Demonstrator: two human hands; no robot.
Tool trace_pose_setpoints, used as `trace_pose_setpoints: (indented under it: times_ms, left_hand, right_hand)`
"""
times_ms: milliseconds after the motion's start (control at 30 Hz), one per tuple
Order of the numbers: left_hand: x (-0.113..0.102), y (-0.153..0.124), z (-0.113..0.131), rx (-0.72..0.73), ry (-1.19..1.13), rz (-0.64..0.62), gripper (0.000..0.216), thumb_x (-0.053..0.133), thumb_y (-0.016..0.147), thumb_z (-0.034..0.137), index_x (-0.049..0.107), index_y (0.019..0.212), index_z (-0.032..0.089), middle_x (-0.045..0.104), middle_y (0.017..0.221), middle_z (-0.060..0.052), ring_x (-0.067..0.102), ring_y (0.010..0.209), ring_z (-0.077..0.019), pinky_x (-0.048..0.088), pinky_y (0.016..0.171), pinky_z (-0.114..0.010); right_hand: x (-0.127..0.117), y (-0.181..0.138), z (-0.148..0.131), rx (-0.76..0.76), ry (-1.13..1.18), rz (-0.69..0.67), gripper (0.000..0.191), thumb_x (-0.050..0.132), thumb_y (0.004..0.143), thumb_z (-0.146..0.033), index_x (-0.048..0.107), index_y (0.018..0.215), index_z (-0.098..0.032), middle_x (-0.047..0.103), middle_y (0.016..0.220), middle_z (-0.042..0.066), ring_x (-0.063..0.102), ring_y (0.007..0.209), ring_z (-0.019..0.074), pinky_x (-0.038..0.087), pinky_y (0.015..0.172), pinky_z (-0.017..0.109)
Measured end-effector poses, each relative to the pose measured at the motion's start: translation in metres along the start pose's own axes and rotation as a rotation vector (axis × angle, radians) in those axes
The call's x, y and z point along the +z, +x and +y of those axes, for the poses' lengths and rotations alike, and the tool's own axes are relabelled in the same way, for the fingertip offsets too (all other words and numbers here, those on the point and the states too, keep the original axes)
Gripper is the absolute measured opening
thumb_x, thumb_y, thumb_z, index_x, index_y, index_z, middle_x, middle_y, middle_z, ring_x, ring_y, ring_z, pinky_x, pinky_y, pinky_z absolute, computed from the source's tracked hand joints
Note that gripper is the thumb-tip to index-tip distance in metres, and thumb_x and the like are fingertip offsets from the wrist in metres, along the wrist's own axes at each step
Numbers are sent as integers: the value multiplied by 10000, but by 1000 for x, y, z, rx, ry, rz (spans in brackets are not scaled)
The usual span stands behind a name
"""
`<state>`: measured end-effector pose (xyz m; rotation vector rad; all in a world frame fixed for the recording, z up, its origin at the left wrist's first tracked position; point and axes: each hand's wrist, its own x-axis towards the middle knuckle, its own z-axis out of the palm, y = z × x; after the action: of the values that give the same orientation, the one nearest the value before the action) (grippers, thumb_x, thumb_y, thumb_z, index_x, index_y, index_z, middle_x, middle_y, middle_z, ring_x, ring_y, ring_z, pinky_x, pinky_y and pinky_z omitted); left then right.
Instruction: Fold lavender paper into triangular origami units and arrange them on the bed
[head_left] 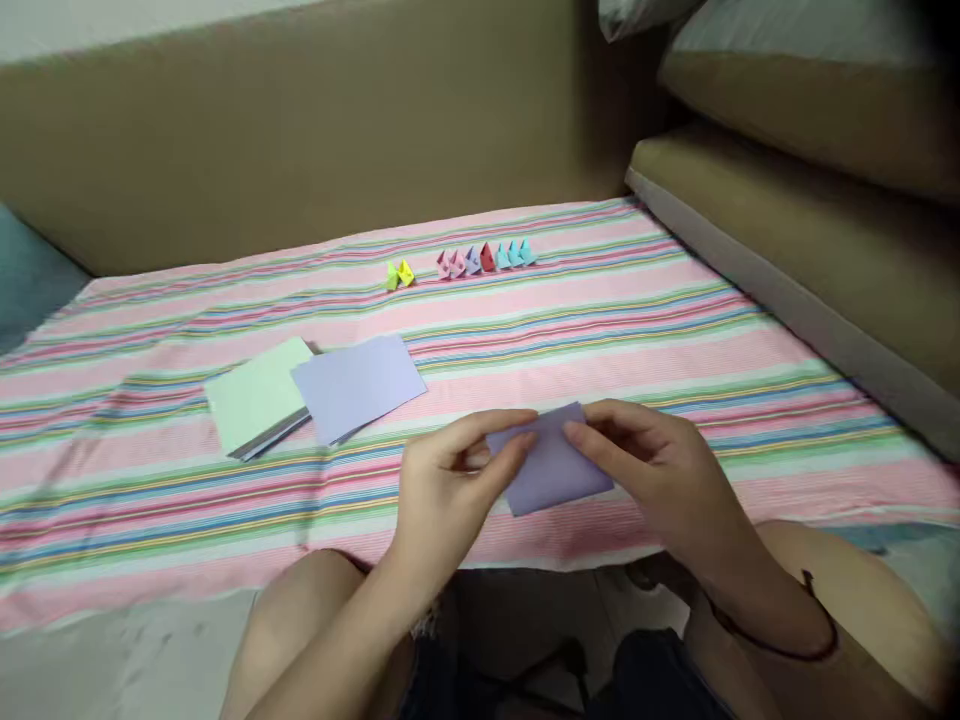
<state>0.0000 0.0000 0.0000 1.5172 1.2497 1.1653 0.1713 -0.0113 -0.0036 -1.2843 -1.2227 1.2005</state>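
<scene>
A folded lilac paper sheet (553, 468) is held just above the striped cloth (675, 330), near its front edge. My left hand (442, 490) pinches the sheet's left upper corner between thumb and fingers. My right hand (660, 470) grips its right side, fingers curled over the top edge. To the left lies a stack of paper sheets (315, 395), a lilac one on top and a pale green one beside it.
At the far side of the cloth stand a row of small folded paper pieces (486, 258) in pink, lilac, red and blue, and a yellow-green pair (399, 274). Brown cushions (810, 250) border the right and back. My bare knees (300, 610) show below.
</scene>
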Motion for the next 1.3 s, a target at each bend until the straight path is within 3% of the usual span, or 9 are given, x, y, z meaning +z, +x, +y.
trace_pose_setpoints:
  times_ms: [333, 1300]
  left_hand:
    - [0, 0, 0, 2, -20, -18, 136, 705, 750, 250, 761, 874, 263, 297, 461, 59, 248, 441, -64, 218, 419, -222]
    - [3, 0, 0, -16, -23, -20, 125, 714, 735, 242, 762, 849, 258, 326, 473, 54, 246, 446, -62, 214, 416, -220]
  right_hand:
    - [-1, 3, 2, -42, 72, 31, 130, 673, 793, -376, 696, 743, -258, 638, 733, -12, 544, 689, 123, 436, 570, 194]
    - [-2, 5, 2, -70, -7, 56, 204, 661, 792, -414, 705, 720, -228, 676, 725, 2, 595, 677, 139, 454, 566, 220]
